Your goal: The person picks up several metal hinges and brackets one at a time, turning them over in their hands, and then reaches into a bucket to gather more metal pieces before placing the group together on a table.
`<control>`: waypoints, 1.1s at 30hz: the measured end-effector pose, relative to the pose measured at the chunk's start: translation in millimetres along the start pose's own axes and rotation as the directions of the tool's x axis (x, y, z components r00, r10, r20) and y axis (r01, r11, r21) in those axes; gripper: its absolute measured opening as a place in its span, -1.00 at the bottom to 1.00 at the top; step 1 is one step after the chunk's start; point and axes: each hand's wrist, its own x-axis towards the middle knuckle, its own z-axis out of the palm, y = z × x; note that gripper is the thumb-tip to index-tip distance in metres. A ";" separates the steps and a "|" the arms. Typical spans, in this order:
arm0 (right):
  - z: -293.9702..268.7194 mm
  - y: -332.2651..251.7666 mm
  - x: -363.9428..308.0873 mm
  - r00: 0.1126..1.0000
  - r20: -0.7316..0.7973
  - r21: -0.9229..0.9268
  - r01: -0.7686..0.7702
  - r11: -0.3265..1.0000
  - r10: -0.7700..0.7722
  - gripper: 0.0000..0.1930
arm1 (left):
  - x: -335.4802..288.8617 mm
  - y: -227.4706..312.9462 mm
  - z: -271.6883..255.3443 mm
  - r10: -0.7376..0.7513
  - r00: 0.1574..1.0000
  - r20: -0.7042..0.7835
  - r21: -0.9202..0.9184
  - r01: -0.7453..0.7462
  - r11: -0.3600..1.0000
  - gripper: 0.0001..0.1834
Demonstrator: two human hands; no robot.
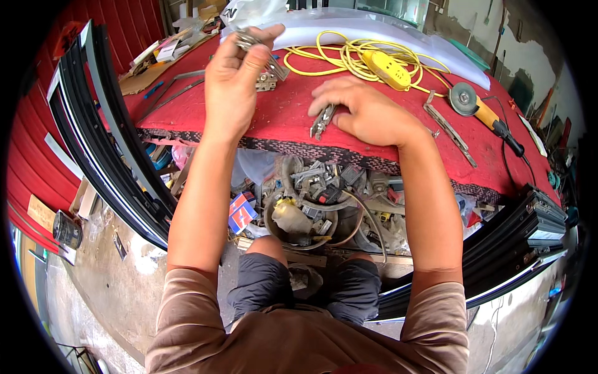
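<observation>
2 hands are at work over a red worktop [280, 118] that we see from above. The left hand [233, 78] is raised above the worktop, and its fingers are closed around a small grey metal fitting [248, 40], which it pinches near the fingertips. This piece sticks out toward the far side of the worktop, but it is small and partly hidden by the fingers, so we cannot tell its long axis for sure. Just beside this hand, on the red cover, lie some more grey metal parts [272, 73].

The right hand [367, 112] lies flat on the worktop, palm down, with the fingers spread narrow and pointing to our left. Its fingertips touch a second metal fitting [322, 121], a long thin grey piece. The long axis of this piece runs from the near edge of the worktop toward the far side, a little tilted to the right at the far end. It lies near the front edge of the worktop, between the 2 forearms.

Behind the right hand there is a yellow cable [336, 59] in loose loops with a yellow socket block [386, 67]. To the right lies an angle grinder [483, 112], and between it and the hand a flat metal strip [450, 129]. Black curved profiles [106, 143] stand at the left.
</observation>
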 end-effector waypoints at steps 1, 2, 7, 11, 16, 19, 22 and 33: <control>0.4 -0.5 1.4 0.999 0.037 0.006 0.000 1.000 0.000 -0.68 | -4.8 -1.0 -0.8 -0.022 1.000 0.017 0.014 0.021 1.000 -0.75; 1.0 -0.8 3.1 0.997 0.074 0.012 -0.001 1.000 0.000 -0.69 | -9.7 -1.6 0.0 -0.044 0.998 0.033 0.029 0.043 0.999 -0.78; -12.9 -11.8 6.3 0.981 -0.041 0.116 -0.182 0.976 0.187 -0.75 | -21.5 -8.4 5.4 -0.094 0.976 0.194 0.127 0.070 0.989 -0.81; -11.5 -3.6 15.3 0.759 -0.383 0.659 -0.176 0.732 0.527 -0.67 | -24.8 12.3 0.0 -0.208 0.826 0.525 0.354 0.010 0.935 -0.68; -14.5 -1.3 18.5 0.716 -0.375 0.791 -0.083 0.606 0.588 -0.60 | -17.0 28.1 -5.1 -0.288 0.569 0.770 0.436 -0.139 0.889 -0.23; -11.2 0.5 17.5 0.684 -0.323 0.856 -0.085 0.510 0.655 -0.60 | -10.6 20.4 -6.7 -0.266 0.515 0.815 0.394 -0.154 0.906 -0.11; -10.7 2.7 15.4 0.698 -0.278 0.865 -0.117 0.488 0.660 -0.57 | -6.9 15.3 -6.7 -0.277 0.499 0.821 0.365 -0.086 0.927 -0.03; -6.4 -4.6 16.4 0.814 -0.183 0.698 -0.286 0.656 0.550 -0.61 | 20.1 -13.2 47.2 -0.397 0.846 0.356 -0.076 0.450 0.890 -0.48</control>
